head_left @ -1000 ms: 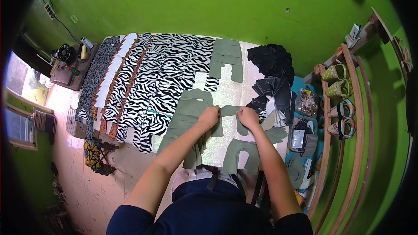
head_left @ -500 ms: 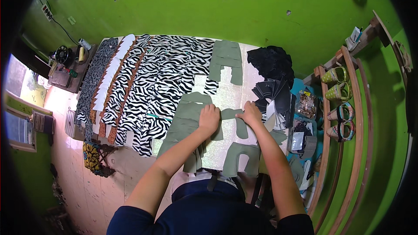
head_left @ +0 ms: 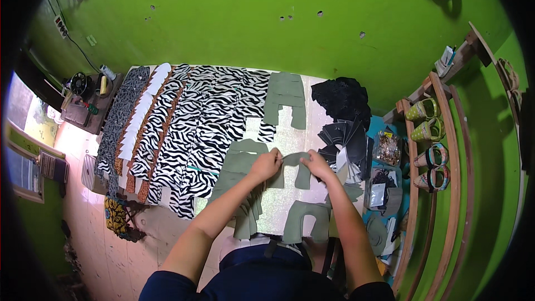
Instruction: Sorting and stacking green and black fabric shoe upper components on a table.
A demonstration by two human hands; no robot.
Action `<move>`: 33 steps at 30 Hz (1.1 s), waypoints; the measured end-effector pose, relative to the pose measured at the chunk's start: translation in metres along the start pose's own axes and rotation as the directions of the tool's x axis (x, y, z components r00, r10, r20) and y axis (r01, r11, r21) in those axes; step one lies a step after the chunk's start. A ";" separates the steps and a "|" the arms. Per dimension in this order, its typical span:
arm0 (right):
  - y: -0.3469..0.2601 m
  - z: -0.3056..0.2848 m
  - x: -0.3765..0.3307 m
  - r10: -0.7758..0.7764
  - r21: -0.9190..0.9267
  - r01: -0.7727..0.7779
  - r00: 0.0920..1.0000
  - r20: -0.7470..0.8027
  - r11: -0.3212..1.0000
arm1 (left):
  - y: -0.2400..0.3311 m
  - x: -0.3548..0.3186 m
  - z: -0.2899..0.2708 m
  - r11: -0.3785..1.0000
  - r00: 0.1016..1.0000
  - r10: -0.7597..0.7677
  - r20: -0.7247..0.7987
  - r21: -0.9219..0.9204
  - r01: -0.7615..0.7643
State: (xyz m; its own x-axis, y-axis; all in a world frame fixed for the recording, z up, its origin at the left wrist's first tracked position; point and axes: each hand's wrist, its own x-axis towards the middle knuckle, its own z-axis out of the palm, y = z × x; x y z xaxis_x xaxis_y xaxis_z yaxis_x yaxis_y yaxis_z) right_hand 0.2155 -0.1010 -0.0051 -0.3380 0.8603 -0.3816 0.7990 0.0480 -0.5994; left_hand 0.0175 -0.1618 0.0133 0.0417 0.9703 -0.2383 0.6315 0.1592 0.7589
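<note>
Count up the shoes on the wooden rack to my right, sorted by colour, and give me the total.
Green shoes: 2
Multicoloured patterned shoes: 2
Total: 4 shoes on the wooden rack

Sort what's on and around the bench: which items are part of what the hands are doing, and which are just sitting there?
In hand:
- left hand and right hand, both gripping one olive-green cut piece
- olive-green stack by the left hand
- olive-green piece near the table's front edge

Lying about:
- zebra-print pieces
- black cut pieces
- shoes on the rack
</note>
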 end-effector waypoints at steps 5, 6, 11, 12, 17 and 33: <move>-0.020 -0.021 0.034 -0.058 0.713 0.059 0.998 -0.025 0.698 | -0.002 0.045 -0.034 0.989 0.990 -0.085 -0.115 -0.127 0.071; -0.023 -0.022 0.043 -0.060 0.714 0.063 0.998 -0.029 0.697 | -0.007 0.055 -0.035 0.992 0.981 -0.048 -0.187 -0.128 0.025; -0.042 -0.021 0.086 -0.052 0.702 0.164 0.983 -0.178 0.693 | -0.027 0.099 -0.054 0.989 0.955 -0.032 -0.294 -0.146 -0.012; -0.031 -0.019 0.100 -0.052 0.726 0.215 0.969 -0.241 0.654 | -0.022 0.109 -0.054 0.988 0.955 -0.014 -0.296 -0.149 -0.031; -0.027 -0.014 0.146 -0.021 0.443 0.224 0.908 -0.418 0.868 | -0.023 0.144 -0.057 0.996 0.936 0.058 -0.348 -0.048 -0.080; -0.039 0.015 0.115 -0.414 -0.561 0.190 0.858 -0.304 0.805 | -0.046 0.120 -0.015 0.672 0.914 0.360 -0.189 0.732 -0.113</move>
State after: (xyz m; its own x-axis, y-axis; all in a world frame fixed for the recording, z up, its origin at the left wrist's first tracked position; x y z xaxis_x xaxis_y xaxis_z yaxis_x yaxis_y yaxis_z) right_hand 0.1375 -0.0115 -0.0362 -0.4698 0.8725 0.1342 0.8586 0.4870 -0.1604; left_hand -0.0185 -0.0495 -0.0411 0.1193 0.9782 0.1701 0.9863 -0.1364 0.0931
